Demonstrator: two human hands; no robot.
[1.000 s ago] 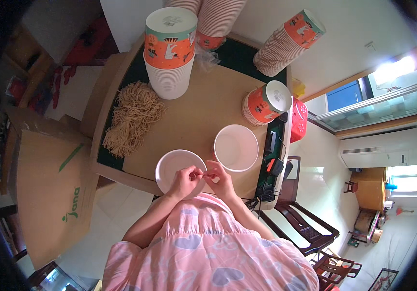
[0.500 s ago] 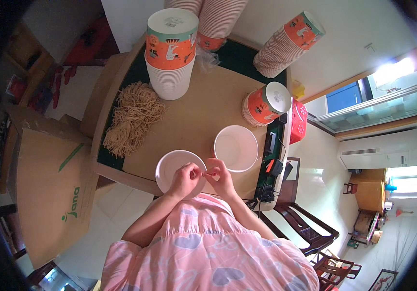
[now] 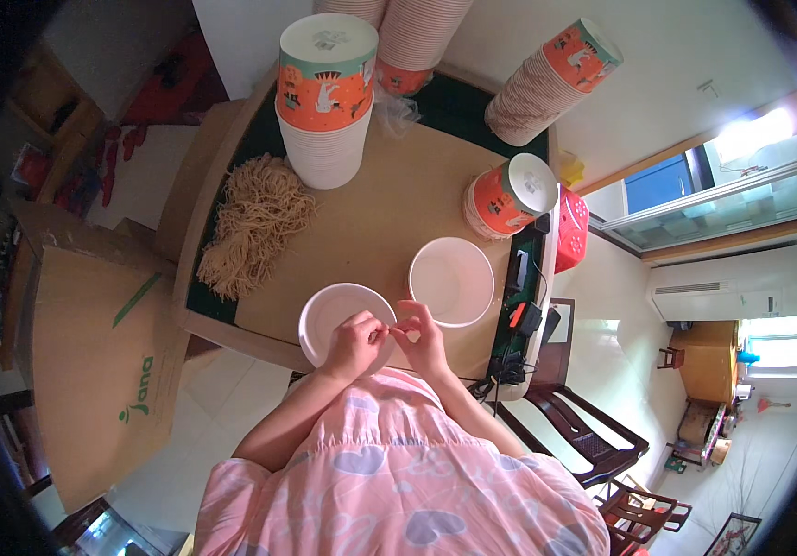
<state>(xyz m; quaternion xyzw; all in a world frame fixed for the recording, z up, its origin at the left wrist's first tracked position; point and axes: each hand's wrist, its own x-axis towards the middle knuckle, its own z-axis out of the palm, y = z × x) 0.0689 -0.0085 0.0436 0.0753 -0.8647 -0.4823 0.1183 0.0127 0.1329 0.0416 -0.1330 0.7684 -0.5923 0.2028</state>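
Note:
Over the near right rim of a white paper tub [image 3: 322, 313], my left hand [image 3: 354, 345] and my right hand [image 3: 422, 343] meet, thumbs and fingers pinched together. Whatever they pinch is too small to make out. The tub stands at the table's near edge, against my pink clothing. A second white tub [image 3: 451, 278], mouth up, is just beyond my right hand. To the far left lies a loose bundle of tan string [image 3: 258, 227].
Upside-down tub stacks with orange and green bands stand at back left [image 3: 326, 111], back right [image 3: 556, 83] and right [image 3: 512, 196]. Black chargers and cables [image 3: 514, 366] line the table's right edge. A cardboard box [image 3: 93, 371] is at left, a dark wooden chair [image 3: 588, 435] at right.
Both hands stay pinched together in nearly the same place, their fingers shifting slightly. The tubs and string have not visibly moved.

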